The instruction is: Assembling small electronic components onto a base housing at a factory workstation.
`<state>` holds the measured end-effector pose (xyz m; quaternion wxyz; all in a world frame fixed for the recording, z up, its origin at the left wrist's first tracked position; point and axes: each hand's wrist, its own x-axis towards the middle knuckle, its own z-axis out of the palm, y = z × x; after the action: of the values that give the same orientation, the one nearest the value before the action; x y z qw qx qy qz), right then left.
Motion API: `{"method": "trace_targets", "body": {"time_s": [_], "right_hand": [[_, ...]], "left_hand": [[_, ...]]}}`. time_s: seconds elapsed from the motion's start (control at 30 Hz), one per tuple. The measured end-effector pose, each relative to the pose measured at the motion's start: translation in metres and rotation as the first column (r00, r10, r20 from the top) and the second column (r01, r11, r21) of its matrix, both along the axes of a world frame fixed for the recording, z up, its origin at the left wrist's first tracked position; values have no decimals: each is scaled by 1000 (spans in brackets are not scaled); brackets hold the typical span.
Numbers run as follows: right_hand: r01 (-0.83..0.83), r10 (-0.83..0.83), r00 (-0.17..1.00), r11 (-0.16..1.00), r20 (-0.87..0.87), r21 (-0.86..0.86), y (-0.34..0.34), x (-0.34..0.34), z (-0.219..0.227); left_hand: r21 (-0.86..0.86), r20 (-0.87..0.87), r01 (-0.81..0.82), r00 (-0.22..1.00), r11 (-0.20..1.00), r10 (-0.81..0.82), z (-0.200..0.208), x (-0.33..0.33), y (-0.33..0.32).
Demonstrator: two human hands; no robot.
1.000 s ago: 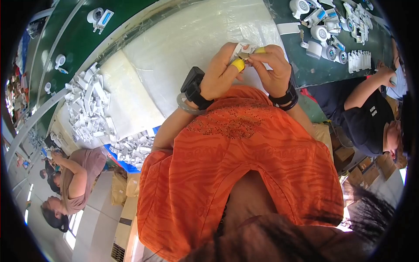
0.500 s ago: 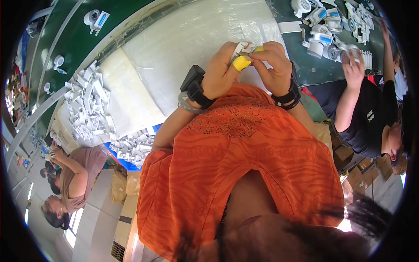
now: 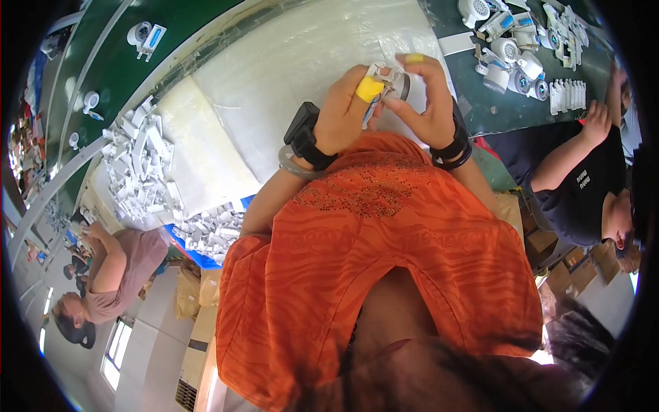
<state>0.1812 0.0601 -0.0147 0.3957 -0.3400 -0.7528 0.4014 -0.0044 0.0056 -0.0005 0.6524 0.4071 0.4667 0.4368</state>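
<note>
Rightward of the plastic-covered mat [image 3: 274,75], pale lettering [image 3: 583,180] marks a dark shirt [image 3: 570,209]. Over the mat, the left hand [image 3: 341,110] clasps a round-ended white part [image 3: 398,82]; the right hand [image 3: 435,106], half open, curves beside it, contact unclear. White pieces [image 3: 141,165] heap at the mat's left.

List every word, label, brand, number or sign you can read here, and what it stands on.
Dark shirt on the co-worker at right: pale lettering, sideways, too small to quote surely.
Blue-panelled white units on the green table: any print too small to read.
White part in the left hand: no readable text.
</note>
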Motion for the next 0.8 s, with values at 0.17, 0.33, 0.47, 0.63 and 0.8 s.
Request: {"method": "trace_targets", "body": {"time_s": [0.17, 0.33, 0.47, 0.63, 0.8], "right_hand": [[-380, 165, 920, 594, -355, -709, 10, 16, -21], [-204, 97, 976, 713, -194, -671, 13, 19, -19], [2, 65, 967, 965, 245, -264, 23, 19, 8], [80, -67, 915, 997, 398, -15, 23, 15, 16], [89, -73, 884, 996, 461, -12, 24, 15, 14]], "left_hand": [[21, 192, -9, 981, 1000, 5, 2, -3, 0], [-38, 79, -152, 985, 988, 155, 3, -11, 0], [-131, -15, -212, 977, 968, 212, -4, -17, 1], [-306, -50, -275, 961, 912, 273, -14, -16, 2], [-260, -27, -273, 961, 926, 276, -21, -17, 2]]}}
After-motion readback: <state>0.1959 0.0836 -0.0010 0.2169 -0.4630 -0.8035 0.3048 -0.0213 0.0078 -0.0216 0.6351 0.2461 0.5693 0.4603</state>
